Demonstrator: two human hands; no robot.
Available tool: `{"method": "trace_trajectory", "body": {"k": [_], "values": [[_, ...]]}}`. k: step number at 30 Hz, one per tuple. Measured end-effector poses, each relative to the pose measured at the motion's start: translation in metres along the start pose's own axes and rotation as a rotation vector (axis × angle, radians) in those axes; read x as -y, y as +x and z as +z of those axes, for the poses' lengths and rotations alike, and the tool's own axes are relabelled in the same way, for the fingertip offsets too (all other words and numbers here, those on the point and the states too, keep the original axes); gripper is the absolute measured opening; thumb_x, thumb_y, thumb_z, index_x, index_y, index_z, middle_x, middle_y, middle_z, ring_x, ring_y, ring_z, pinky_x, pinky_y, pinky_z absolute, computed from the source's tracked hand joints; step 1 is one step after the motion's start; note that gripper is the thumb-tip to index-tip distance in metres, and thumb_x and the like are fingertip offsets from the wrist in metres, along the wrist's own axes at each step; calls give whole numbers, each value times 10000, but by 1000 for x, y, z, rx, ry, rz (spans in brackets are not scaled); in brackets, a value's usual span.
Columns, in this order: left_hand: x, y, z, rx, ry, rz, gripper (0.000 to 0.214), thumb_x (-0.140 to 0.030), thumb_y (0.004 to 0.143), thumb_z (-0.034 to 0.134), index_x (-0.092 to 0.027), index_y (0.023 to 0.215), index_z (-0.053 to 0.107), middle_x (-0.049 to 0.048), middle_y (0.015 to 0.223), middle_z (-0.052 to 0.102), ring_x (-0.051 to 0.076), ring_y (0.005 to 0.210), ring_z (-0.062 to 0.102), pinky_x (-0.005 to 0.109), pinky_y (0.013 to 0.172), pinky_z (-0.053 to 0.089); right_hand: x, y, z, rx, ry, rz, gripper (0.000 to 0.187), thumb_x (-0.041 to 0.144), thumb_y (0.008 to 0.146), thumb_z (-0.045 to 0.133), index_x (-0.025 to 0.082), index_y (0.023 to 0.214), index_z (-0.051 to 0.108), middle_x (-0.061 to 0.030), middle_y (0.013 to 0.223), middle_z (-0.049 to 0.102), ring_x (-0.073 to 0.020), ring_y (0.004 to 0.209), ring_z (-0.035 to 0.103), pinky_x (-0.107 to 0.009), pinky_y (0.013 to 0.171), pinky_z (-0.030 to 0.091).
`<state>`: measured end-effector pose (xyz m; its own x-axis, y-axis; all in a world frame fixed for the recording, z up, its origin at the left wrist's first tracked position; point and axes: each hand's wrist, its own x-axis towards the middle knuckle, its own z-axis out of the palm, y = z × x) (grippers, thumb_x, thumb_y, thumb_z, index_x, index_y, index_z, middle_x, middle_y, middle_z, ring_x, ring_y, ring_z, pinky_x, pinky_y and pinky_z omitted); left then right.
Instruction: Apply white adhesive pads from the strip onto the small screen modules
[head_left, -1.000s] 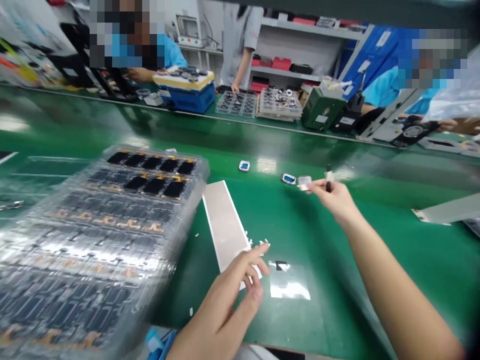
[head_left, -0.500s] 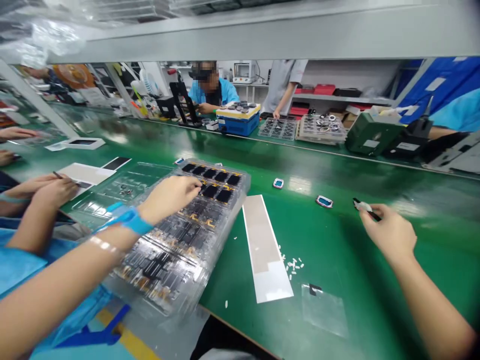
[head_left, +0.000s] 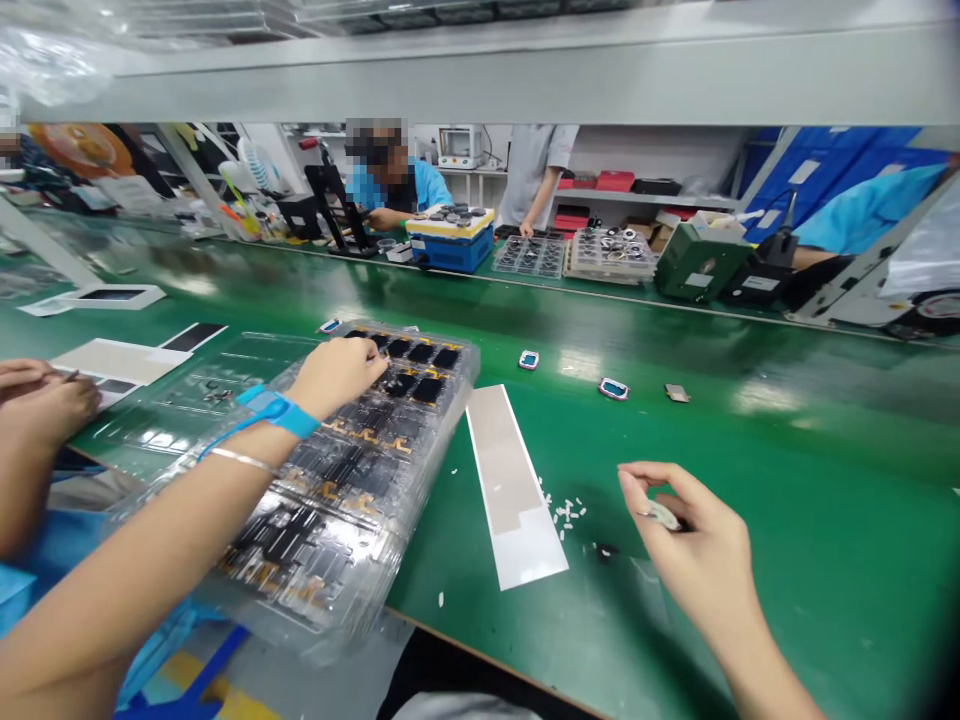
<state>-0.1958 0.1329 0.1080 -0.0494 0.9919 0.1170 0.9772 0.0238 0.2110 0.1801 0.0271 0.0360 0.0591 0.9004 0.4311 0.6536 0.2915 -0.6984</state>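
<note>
My left hand (head_left: 335, 377) rests on a stack of clear plastic trays (head_left: 341, 480), its fingertips at the top row of black rectangular parts (head_left: 405, 385). A blue wrist strap (head_left: 281, 412) circles that wrist. My right hand (head_left: 694, 530) is over the green bench, pinching a small pale film piece (head_left: 661, 515) between thumb and finger. To its left lie a long white strip (head_left: 510, 480) and scattered small white bits (head_left: 566, 513). Farther up the bench are two small blue-faced parts (head_left: 613, 388) and a small grey piece (head_left: 676, 393).
A co-worker's hands (head_left: 41, 405) lie at the far left beside pale sheets and another clear tray. The bench's near edge (head_left: 487, 665) runs below the trays. Across the bench's far rail stand a blue case, parts trays, a green machine and other workers.
My right hand has moved down and nearer to me, and the dark tool no longer shows in it. My left hand stays at the trays. The whole view has shifted slightly.
</note>
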Motion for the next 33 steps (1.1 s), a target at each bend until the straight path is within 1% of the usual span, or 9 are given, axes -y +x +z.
{"method": "trace_trajectory", "body": {"k": [3,7,10,12,15,19,24,28,33], "values": [[-36,-53,-4,92,-146,115,187,-308,956,384,-207,875,519,26,795,725,190,722,680,259,667,482,12,-5,5,9,93,-110,61,241,901,607,218,928,657,28,687,598,-67,436,357,-222,434,329],[-96,-144,7,330,-578,279,189,-336,1022,309,-241,1018,473,-27,734,642,144,607,614,226,555,442,21,-17,11,174,270,-312,209,156,871,626,223,1069,619,-11,833,620,-74,496,430,-215,449,365],[-128,-174,30,375,-726,336,153,-277,1017,332,-242,967,472,-23,744,625,137,603,592,232,557,416,22,-25,16,248,341,-392,297,169,846,672,203,1128,585,-52,902,636,-122,646,582,-222,510,458],[-140,-171,50,353,-810,310,150,-266,1019,341,-235,946,468,-21,757,619,132,612,587,233,575,416,19,-27,18,213,309,-411,285,138,855,663,193,1123,584,-67,911,645,-149,749,638,-232,577,508],[-148,-154,76,302,-915,278,148,-273,1020,367,-227,942,485,-32,730,595,129,630,593,227,610,431,14,-26,21,138,190,-421,219,65,874,622,184,1058,611,-68,887,659,-141,747,661,-228,606,529],[-151,-140,96,244,-970,247,136,-254,1000,431,-220,941,548,-41,707,591,117,616,584,210,604,430,9,-24,23,72,88,-444,206,57,869,640,152,1052,625,-84,876,697,-152,748,689,-233,609,553],[-152,-136,108,247,-998,221,130,-234,976,480,-216,942,604,-22,793,648,107,635,587,189,581,434,4,-25,29,28,-6,-457,203,62,862,662,132,1052,653,-96,910,730,-158,739,712,-246,635,578],[-151,-135,113,284,-999,203,130,-235,975,488,-214,955,614,-22,808,662,106,655,596,179,594,447,1,-25,35,63,-54,-448,184,81,881,648,129,1059,662,-88,924,740,-161,740,719,-250,631,576],[-150,-136,114,315,-967,192,119,-235,976,495,-219,940,607,-32,805,671,100,652,603,175,628,450,0,-29,39,135,-13,-360,177,72,910,590,127,1072,631,-87,921,708,-147,773,697,-227,653,557]]}}
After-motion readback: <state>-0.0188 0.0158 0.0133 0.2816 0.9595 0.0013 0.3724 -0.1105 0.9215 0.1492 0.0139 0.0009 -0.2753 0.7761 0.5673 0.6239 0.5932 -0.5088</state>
